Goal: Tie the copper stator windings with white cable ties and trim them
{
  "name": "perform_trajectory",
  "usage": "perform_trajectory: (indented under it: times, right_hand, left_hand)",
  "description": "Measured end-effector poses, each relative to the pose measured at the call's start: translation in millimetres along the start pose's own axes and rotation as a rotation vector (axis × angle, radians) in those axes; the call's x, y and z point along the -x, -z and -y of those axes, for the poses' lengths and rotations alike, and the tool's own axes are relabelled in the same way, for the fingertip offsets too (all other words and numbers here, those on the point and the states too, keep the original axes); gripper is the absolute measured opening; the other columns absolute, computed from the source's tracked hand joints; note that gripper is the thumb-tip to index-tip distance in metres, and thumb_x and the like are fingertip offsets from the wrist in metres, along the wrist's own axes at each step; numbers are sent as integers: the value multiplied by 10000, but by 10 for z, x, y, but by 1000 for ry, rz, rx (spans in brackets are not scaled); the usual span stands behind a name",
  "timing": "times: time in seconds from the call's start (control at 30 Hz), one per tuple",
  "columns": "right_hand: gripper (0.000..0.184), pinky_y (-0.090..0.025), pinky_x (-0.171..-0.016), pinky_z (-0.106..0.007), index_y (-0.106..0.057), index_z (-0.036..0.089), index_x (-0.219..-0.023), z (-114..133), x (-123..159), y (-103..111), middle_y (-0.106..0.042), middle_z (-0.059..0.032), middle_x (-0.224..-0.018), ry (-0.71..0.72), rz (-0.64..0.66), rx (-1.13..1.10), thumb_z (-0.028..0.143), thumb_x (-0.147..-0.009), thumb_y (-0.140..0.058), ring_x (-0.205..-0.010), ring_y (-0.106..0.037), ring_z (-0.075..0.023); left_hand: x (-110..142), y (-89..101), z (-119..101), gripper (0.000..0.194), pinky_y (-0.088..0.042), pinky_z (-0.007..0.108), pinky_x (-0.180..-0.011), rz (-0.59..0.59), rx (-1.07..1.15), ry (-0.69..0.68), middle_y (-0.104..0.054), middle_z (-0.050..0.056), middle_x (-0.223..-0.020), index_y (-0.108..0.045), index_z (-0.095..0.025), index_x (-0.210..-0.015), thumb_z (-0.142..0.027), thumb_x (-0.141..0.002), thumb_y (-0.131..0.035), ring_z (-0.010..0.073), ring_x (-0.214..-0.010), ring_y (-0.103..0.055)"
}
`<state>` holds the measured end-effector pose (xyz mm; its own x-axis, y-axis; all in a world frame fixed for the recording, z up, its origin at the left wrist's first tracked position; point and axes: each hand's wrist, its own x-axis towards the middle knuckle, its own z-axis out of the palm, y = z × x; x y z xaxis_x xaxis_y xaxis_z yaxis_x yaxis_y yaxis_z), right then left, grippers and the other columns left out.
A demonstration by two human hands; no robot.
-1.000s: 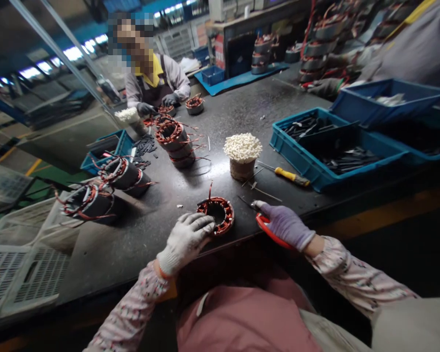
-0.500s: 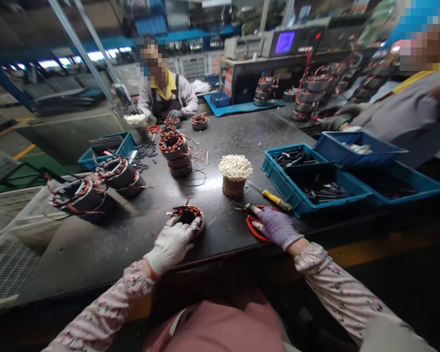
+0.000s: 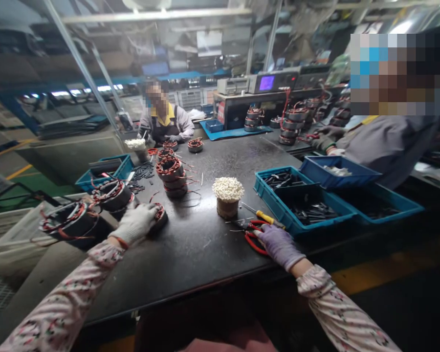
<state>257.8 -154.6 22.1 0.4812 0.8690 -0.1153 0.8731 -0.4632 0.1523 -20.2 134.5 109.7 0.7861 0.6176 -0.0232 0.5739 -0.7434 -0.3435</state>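
Observation:
My left hand (image 3: 135, 224), in a white knit glove, grips a stator (image 3: 160, 217) with copper-red windings at the left of the dark table. The fingers wrap over its near side and hide part of it. In a purple glove, my right hand (image 3: 280, 245) is closed on the red-handled pliers (image 3: 254, 243), which lie low on the tabletop with their handles spread. Just beyond the pliers is a yellow-handled screwdriver (image 3: 267, 217). A round holder (image 3: 227, 208) packed with white sticks stands between my hands, farther back.
Larger stators (image 3: 68, 225) stand at the left edge, and a stack of stators (image 3: 172, 178) rises farther in. Blue bins (image 3: 304, 198) of dark strips line the right side. One co-worker (image 3: 168, 122) sits across the table; another person (image 3: 381, 146) works at the right.
My left hand has carried the stator leftward and away from me, beside the larger stators. My right hand stays at the pliers, with more of the red handles showing. The head view has tilted up.

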Motion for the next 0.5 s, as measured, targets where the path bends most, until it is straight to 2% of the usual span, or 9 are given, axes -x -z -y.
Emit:
perform_trajectory:
  times: [0.1,0.17,0.27,0.33,0.43,0.5]
  right_hand:
    - [354,-498,-787,-363,-721,263,-1179,-40,11,-157,-690,-145,-1111,-17,-81,3,211,-960,-447,-980,-663,-270]
    - [319,-510,-805,-382,-739,238,-1138,21,39,-291,-692,-152,-1131,-9,-313,-4,184,-925,-508,-969,-662,-271]
    - [285,-508,-893,-398,-741,207,-1099,257,136,-479,-689,-137,-1154,167,-831,-86,159,-887,-556,-1043,-631,-259]
    - [273,-503,-931,-378,-727,192,-1083,466,200,-561,-691,-118,-1131,338,-1041,-197,148,-884,-545,-1075,-608,-229]
    - [273,-525,-890,-348,-700,187,-1060,732,223,-619,-702,-95,-1061,502,-1101,-339,128,-886,-498,-1025,-610,-196]
    - [264,-539,-837,-332,-682,189,-1057,828,191,-638,-710,-83,-1013,531,-1078,-399,122,-885,-494,-969,-623,-185]
  left_hand:
    - [-246,332,-3,501,-312,459,-1139,-331,31,29,-531,129,-1437,-480,-197,-1410,-282,-916,-474,285,-1316,-490]
    - [-488,510,-21,583,-304,453,-1150,-417,78,71,-492,137,-1465,-415,-198,-1452,-323,-893,-525,293,-1340,-461]
    - [-856,655,-81,709,-296,464,-1163,-357,127,113,-440,169,-1498,-366,-163,-1478,-350,-838,-607,329,-1377,-413]
    - [-1041,685,-138,749,-272,461,-1177,-284,150,122,-421,180,-1511,-332,-142,-1495,-364,-835,-610,333,-1396,-391]
    - [-1223,677,-191,759,-212,447,-1200,-188,185,115,-427,188,-1507,-272,-129,-1522,-409,-874,-552,307,-1405,-396]
    - [-1317,654,-182,752,-200,455,-1197,-146,194,117,-480,192,-1466,-284,-134,-1518,-437,-877,-534,303,-1375,-443]
